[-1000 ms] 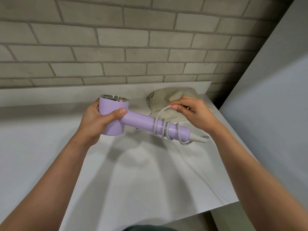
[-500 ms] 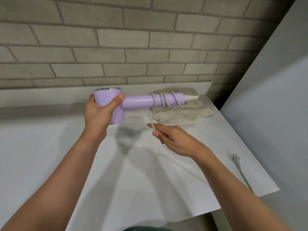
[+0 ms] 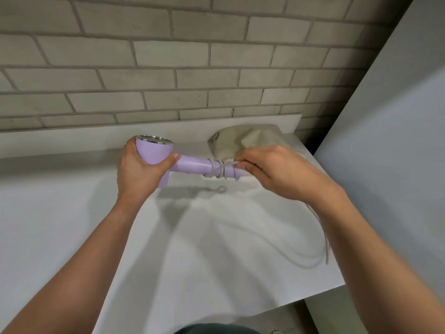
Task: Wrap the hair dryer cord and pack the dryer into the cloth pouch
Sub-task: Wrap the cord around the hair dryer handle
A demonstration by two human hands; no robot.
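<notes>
My left hand point(image 3: 138, 171) grips the head of the lilac hair dryer point(image 3: 190, 165), held level above the white table with its silver grille facing up. Several turns of the pale grey cord point(image 3: 218, 169) circle the handle near its end. My right hand point(image 3: 272, 172) pinches the cord at the handle's tip, covering that tip. The loose cord trails, blurred, under my right forearm toward the table's right side. The beige cloth pouch point(image 3: 243, 141) lies crumpled on the table just behind the handle, partly hidden by my right hand.
The white table point(image 3: 72, 225) meets a low white ledge and a grey brick wall point(image 3: 168, 56) at the back. A tall grey panel point(image 3: 397, 141) stands close on the right. The table's front right corner ends near my right forearm.
My right hand came up from below the handle to its tip, carrying the cord round for another turn. The dryer dropped slightly. The plug and loose cord swung and are blurred now.
</notes>
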